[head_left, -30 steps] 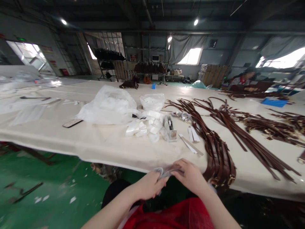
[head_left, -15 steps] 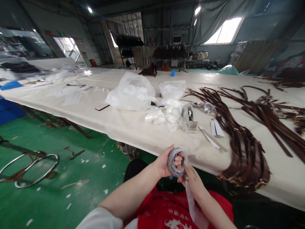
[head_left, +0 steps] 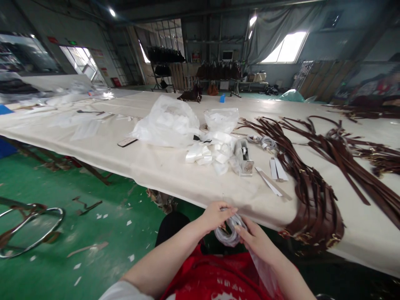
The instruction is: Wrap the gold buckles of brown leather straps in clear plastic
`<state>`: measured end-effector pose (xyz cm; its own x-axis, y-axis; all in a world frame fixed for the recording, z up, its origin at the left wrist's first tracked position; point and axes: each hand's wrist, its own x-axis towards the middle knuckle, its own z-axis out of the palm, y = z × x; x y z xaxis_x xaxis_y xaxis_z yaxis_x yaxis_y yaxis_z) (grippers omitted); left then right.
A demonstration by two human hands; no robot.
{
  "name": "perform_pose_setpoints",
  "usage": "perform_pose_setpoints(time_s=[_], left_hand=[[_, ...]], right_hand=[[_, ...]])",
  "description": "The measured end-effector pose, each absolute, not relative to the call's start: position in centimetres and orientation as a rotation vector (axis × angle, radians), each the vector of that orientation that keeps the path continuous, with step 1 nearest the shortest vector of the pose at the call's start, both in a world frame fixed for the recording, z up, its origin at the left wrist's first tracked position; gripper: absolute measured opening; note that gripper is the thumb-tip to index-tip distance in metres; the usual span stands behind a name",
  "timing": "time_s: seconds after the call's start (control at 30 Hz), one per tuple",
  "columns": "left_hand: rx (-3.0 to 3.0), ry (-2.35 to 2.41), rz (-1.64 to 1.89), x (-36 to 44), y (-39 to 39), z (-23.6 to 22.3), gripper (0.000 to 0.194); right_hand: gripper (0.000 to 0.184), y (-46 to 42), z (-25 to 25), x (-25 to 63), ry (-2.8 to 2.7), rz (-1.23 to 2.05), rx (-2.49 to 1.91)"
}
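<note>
A greyish coil wrapped in clear plastic film (head_left: 227, 238) is held just off the table's near edge, over my lap. My left hand (head_left: 216, 214) grips its upper left side, the thumb lying over the top and the other fingers partly hidden. On its right side my right hand (head_left: 256, 238) pinches the coil with fingers closed. A loose tail of clear film (head_left: 264, 271) hangs from the coil below my right hand. What lies inside the wrapping cannot be made out, though a small golden glint shows in the coil's opening.
The long cream-covered table (head_left: 175, 173) carries a tape dispenser (head_left: 244, 157), white film strips (head_left: 215, 152), a large plastic bag (head_left: 168, 121) and a phone-like slab (head_left: 127, 142). Brown leather straps (head_left: 315, 196) drape over the edge at right. Similar wrapped coils (head_left: 268, 143) lie beside them.
My left hand has turned from inside the ring to over its top, and the coil has tipped and dropped slightly. The whole view has shifted a little.
</note>
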<state>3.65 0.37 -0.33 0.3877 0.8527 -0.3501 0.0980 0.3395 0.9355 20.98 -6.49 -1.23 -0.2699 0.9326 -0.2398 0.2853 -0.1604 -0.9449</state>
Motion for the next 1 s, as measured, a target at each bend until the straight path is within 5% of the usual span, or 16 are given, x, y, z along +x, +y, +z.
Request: perform_pose_setpoints(time_s=[0.27,0.57,0.83,1.0], left_hand=[[1.143,1.201,0.902,4.5,-0.9,-1.4,0.052],[1.576,0.997,0.528,3.3,-6.4,-3.2,0.041],[1.646,1.056,0.509,3.4,-6.8,-4.2,0.028],[1.583,1.072,0.496,3.6,-6.5,-5.0,0.031]], right_hand=[[0.050,-6.9,-3.6,20.0,-1.321,1.388,-1.428],[0.040,-8.1,-1.4,24.5,-1.566,1.991,-1.125],[0.037,-10.1,-2.9,22.4,-1.424,1.974,-1.134],[0.028,-8.5,-1.0,24.3,-1.916,1.676,-1.409]])
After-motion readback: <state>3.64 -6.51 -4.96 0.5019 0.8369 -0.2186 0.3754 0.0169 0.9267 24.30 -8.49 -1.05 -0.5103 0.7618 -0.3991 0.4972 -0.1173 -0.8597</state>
